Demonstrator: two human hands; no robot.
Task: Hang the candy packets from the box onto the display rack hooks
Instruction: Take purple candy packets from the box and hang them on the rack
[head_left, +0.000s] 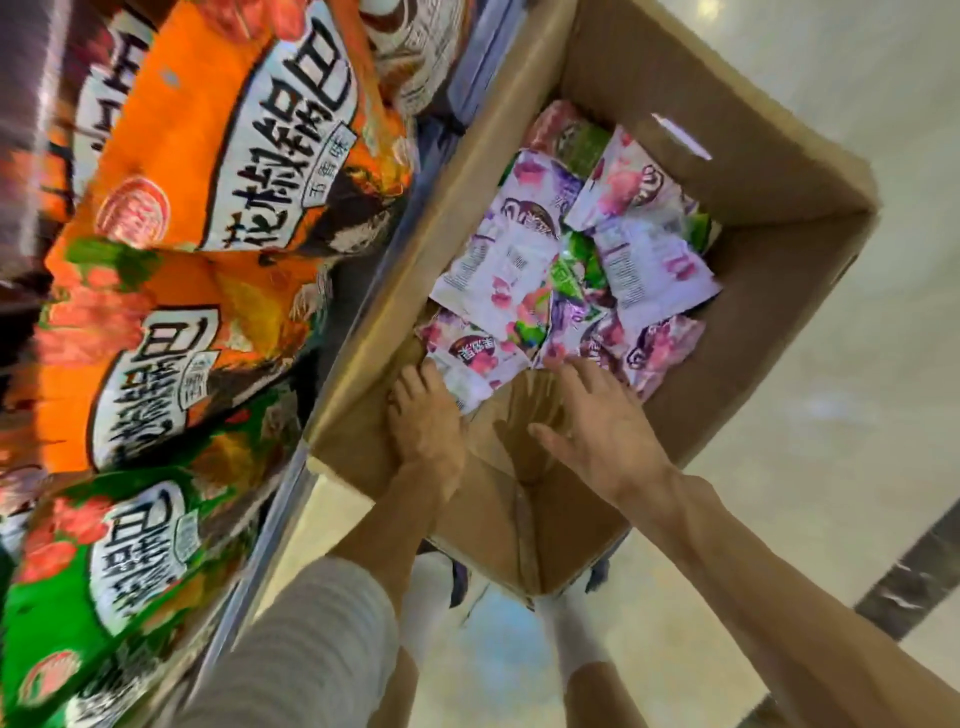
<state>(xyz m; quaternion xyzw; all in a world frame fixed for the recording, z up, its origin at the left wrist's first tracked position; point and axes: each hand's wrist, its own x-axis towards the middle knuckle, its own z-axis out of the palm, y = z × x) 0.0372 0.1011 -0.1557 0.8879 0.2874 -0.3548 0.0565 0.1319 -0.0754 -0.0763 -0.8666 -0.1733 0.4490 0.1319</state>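
An open cardboard box (779, 291) stands on the floor and holds several pink, purple and green candy packets (509, 260) heaped in its far half. My left hand (426, 415) reaches into the box at its left wall, fingers touching the edge of a pink-and-white packet (472, 364). My right hand (602, 421) hovers over the bare box bottom, fingers spread and relaxed, fingertips at the nearest purple packets (639, 348). Neither hand visibly grips a packet. No rack hooks are in view.
A shelf of large orange and green snack bags (197, 260) fills the left side, close against the box. Pale tiled floor (831, 519) lies to the right and below, with a dark strip at the lower right. My legs and white socks show under the box.
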